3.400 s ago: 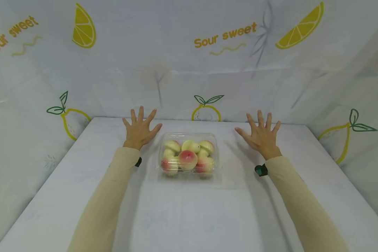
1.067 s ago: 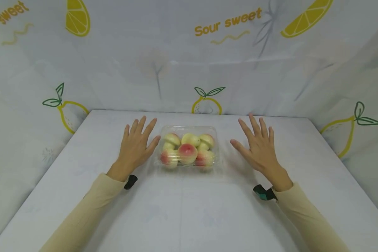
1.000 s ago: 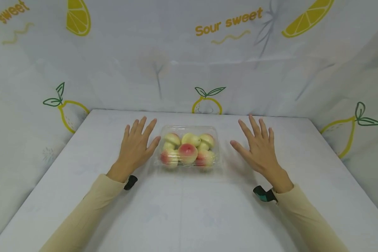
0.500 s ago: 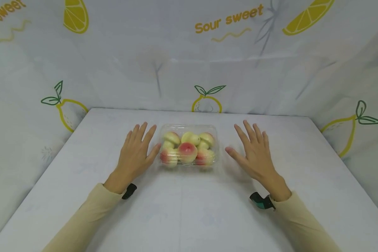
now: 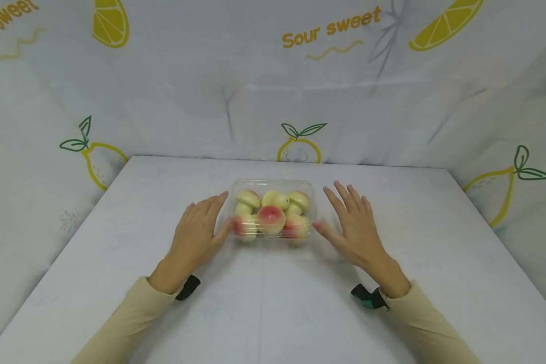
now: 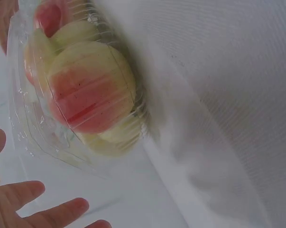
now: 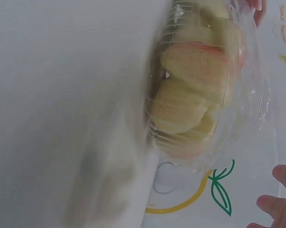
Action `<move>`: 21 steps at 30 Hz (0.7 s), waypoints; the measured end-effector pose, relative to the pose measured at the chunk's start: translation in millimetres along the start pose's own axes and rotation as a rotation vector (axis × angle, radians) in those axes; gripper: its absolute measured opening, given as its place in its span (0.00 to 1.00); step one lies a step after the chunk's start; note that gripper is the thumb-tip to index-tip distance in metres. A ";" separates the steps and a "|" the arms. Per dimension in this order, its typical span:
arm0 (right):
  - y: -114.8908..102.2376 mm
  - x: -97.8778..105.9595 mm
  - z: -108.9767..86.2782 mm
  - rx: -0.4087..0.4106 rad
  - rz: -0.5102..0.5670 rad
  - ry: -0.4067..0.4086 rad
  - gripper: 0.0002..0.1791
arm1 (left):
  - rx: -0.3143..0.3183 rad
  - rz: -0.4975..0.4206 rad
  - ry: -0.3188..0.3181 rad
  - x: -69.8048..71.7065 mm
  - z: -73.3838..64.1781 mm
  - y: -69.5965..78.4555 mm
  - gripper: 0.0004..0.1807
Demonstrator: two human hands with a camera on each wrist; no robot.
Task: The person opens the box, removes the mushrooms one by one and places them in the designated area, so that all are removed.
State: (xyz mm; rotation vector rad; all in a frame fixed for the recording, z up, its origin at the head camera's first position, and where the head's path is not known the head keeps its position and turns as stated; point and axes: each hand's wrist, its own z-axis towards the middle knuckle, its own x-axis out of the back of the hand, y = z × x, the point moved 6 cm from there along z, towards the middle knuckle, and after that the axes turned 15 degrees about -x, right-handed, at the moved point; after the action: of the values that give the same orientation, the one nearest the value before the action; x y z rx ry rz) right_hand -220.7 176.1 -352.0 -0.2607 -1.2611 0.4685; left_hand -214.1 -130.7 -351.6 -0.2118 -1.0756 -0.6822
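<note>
A clear plastic clamshell box [image 5: 273,184] sits at the middle of the table, holding several pale yellow, red-blushed mushroom-shaped pieces [image 5: 271,220]. My left hand [image 5: 195,233] is at its left side, fingers extended, the thumb overlapping the box's edge in the head view; contact is unclear. To the right, my right hand [image 5: 357,233] has spread fingers, its thumb tip close to the box's lower right corner. The left wrist view has the ribbed box wall [image 6: 26,114] and spread fingertips [image 6: 69,210]. In the right wrist view, fingertips [image 7: 271,205] lie apart from the box [image 7: 252,107].
A white cloth covers the table [image 5: 259,303]. Behind it hangs a white curtain [image 5: 173,86] printed with lemons and "Sour sweet" lettering. Each wrist carries a small dark camera, such as the one under the right wrist [image 5: 368,297].
Both hands have drawn back toward the person and inward to the sides of the box. The right hand has shifted left most recently. The box stays on the table; the head view has tilted down slightly.
</note>
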 end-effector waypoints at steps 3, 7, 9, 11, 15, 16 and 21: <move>-2.3 -2.9 -0.3 -0.009 0.025 -0.025 0.42 | 0.016 -0.032 -0.008 -3.2 -2.7 0.1 0.32; -4.6 -8.1 -0.4 -0.024 0.041 -0.059 0.43 | 0.036 -0.065 0.005 -6.1 -5.8 -1.0 0.32; -5.3 -11.0 -0.6 -0.032 0.044 -0.077 0.44 | 0.044 -0.082 0.008 -7.8 -6.5 -1.8 0.32; -5.2 -14.1 -1.7 -0.041 0.056 -0.101 0.45 | 0.046 -0.099 0.009 -8.6 -7.1 -1.9 0.33; -3.8 -19.4 -3.9 -0.076 0.095 -0.170 0.46 | 0.058 -0.129 -0.017 -10.5 -7.4 -2.7 0.34; -3.5 -20.4 -4.3 -0.083 0.106 -0.188 0.46 | 0.065 -0.133 -0.028 -10.8 -7.7 -2.9 0.35; -2.3 -24.4 -5.5 -0.123 0.144 -0.257 0.47 | 0.098 -0.148 -0.112 -13.0 -10.5 -5.1 0.39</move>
State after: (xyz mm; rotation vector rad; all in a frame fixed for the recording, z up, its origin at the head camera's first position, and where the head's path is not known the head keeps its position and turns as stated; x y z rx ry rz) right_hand -220.6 162.9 -373.3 -0.4068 -1.5314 0.5616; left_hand -213.3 -134.3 -368.7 -0.0866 -1.2382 -0.7549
